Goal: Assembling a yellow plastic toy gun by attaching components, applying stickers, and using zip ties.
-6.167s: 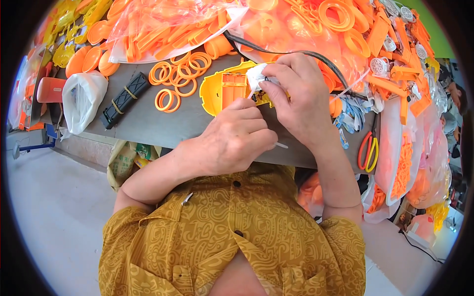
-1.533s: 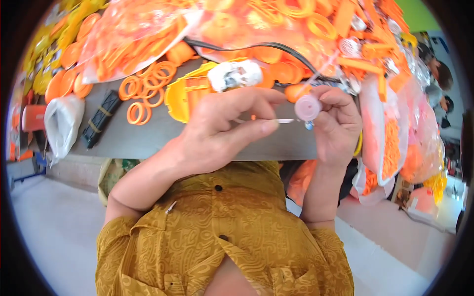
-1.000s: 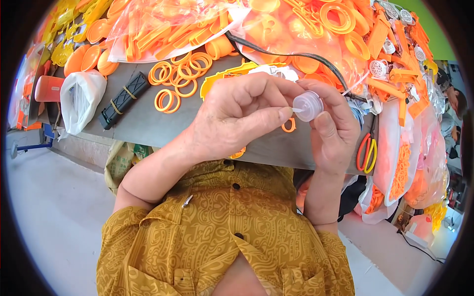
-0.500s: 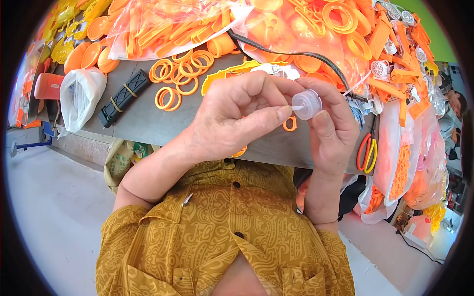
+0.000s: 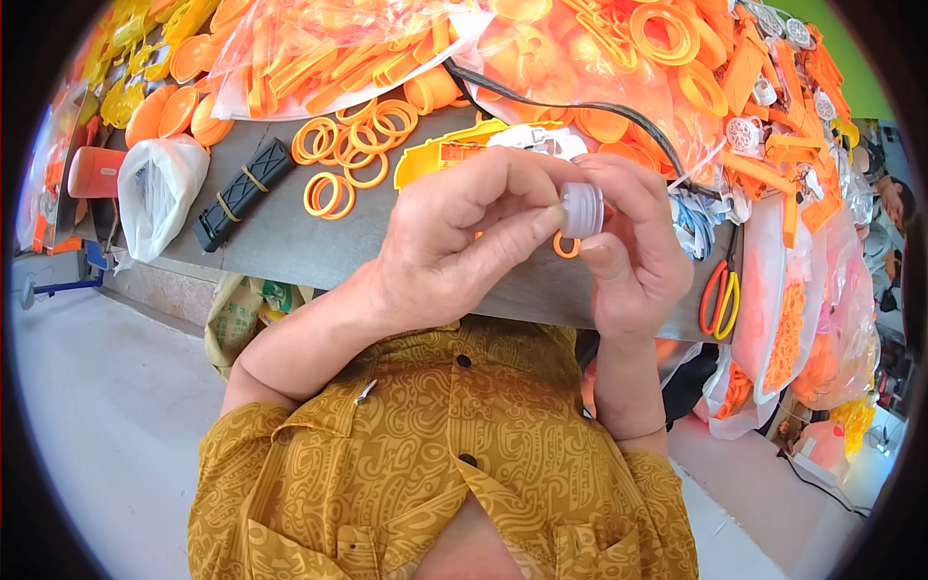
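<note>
A translucent plastic cap [image 5: 583, 210], round with ridged sides, is held up over the table's front part. My right hand [image 5: 638, 251] grips it between thumb and fingers from the right. From the left, my left hand [image 5: 454, 232] is closed in a pinch, thumb and forefinger tips against the cap's left face. The small white piece in that pinch is now almost wholly hidden by the fingertips. Just below the cap, an orange ring [image 5: 566, 244] shows between my hands. Behind them lie a yellow plastic part [image 5: 435, 159] and a white part [image 5: 536, 140].
Several orange rings [image 5: 329, 193] lie left of my hands, near a black bar with rubber bands [image 5: 244, 193] and a white bag [image 5: 159, 198]. Bags of orange parts [image 5: 319, 58] fill the back. Scissors with red and yellow handles [image 5: 717, 300] rest at the right edge.
The cap has shifted slightly left and turned more side-on. My left fingertips have come right up against it, covering the white piece that showed before.
</note>
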The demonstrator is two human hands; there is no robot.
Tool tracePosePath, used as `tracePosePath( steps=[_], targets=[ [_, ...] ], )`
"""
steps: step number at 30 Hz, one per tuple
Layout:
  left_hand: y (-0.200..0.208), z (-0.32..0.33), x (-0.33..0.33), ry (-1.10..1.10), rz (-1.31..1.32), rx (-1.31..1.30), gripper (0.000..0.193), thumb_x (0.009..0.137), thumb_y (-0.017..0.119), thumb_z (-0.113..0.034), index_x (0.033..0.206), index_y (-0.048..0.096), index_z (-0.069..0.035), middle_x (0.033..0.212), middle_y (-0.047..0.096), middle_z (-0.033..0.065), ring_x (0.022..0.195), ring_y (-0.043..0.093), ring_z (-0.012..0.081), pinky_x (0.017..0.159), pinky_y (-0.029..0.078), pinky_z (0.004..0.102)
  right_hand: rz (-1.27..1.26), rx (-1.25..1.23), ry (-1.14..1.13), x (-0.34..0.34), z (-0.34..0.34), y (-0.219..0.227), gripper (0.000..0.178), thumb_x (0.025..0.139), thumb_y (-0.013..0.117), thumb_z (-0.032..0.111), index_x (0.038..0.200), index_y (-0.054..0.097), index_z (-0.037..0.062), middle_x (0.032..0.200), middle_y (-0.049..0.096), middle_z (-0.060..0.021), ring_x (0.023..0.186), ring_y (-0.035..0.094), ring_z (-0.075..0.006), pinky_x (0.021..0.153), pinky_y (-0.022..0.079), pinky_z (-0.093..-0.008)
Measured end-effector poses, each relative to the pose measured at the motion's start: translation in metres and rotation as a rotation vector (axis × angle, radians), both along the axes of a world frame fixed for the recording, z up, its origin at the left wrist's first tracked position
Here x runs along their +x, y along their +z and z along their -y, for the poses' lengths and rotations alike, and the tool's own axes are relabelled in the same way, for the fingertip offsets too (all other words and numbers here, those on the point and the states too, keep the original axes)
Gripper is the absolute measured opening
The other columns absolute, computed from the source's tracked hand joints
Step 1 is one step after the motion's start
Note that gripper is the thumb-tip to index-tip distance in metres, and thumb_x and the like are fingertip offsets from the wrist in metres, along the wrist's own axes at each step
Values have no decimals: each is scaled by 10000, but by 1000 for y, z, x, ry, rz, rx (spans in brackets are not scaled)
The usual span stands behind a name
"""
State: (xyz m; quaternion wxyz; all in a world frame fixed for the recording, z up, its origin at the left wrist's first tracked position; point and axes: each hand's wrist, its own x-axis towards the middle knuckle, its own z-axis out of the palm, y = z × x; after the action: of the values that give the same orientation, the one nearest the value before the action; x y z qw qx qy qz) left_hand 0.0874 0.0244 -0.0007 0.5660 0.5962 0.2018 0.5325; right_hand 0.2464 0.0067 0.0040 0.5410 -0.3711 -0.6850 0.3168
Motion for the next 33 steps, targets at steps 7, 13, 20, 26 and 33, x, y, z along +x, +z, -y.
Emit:
tracePosePath(
  steps=[7,13,20,26,33],
  targets=[
    [-4,1,0,-33,73,-33,30,832,490,24,836,510,46,919,589,110,720,527,77,639,443,205,-54,46,29,0,2,-1,395,725,669,194,1039,558,-20,1027,525,-130,875,534,-190,715,450,-268],
    [2,-1,-8,-26,-132,91,11,810,501,47,818,508,44,979,580,151,778,536,106,685,447,225,52,183,-50,-1,5,-2,399,673,700,139,1025,573,0,989,552,-129,845,549,-226,689,460,-274],
    [4,-2,-6,-277,328,-211,173,763,573,62,904,473,52,1043,539,200,888,561,177,798,446,286,224,238,-90,-4,5,21,388,635,707,75,989,573,-9,929,559,-130,795,562,-238,646,469,-297],
    [-1,-9,-14,-225,241,-252,277,693,642,48,887,444,32,905,579,207,723,518,98,666,445,228,224,206,-83,-8,7,27,415,625,715,127,981,559,-19,908,561,-123,775,559,-211,631,464,-288],
    [5,-9,-15,-279,232,-118,328,692,626,91,935,414,32,966,547,213,825,547,147,729,466,268,209,169,-55,-10,9,26,161,699,659,63,824,592,-14,975,546,-139,756,560,-187,648,466,-259]
  ],
)
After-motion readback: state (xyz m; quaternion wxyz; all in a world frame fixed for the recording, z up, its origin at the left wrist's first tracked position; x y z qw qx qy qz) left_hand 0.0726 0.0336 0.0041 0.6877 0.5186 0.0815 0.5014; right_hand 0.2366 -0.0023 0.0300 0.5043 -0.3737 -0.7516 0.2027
